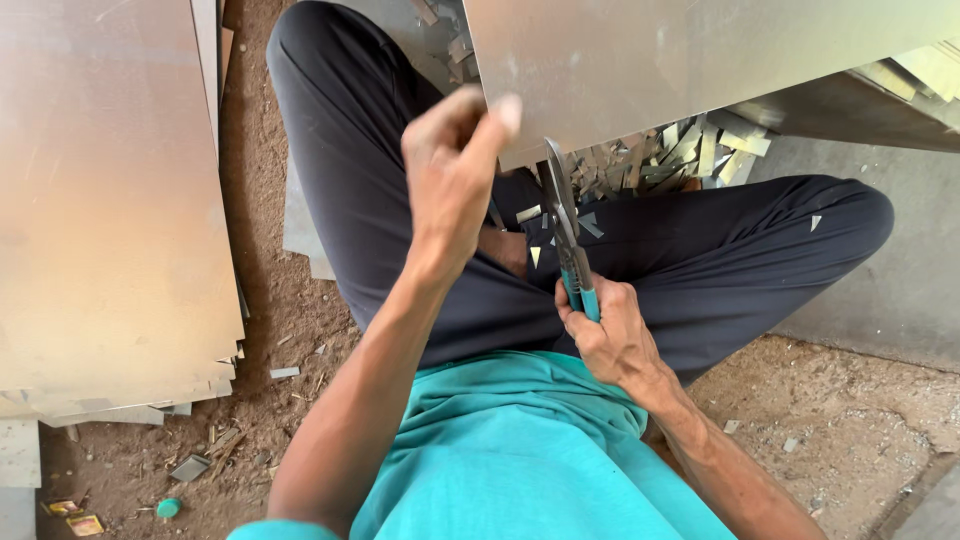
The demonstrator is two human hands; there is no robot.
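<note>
Now the right hand is clenched around the teal handles of the tin snips, blades pointing up and meeting the lower edge of the metal sheet — right at its near corner. Beside the snips, the left hand grips that same corner, fingers curled and thumb pinched against the sheet's edge. Below the sheet, small metal offcuts lie heaped past the person's crossed legs (dark trousers), a few slivers on the cloth — and well away from the sheet, a stack of metal plates rests on the dirt floor.
</note>
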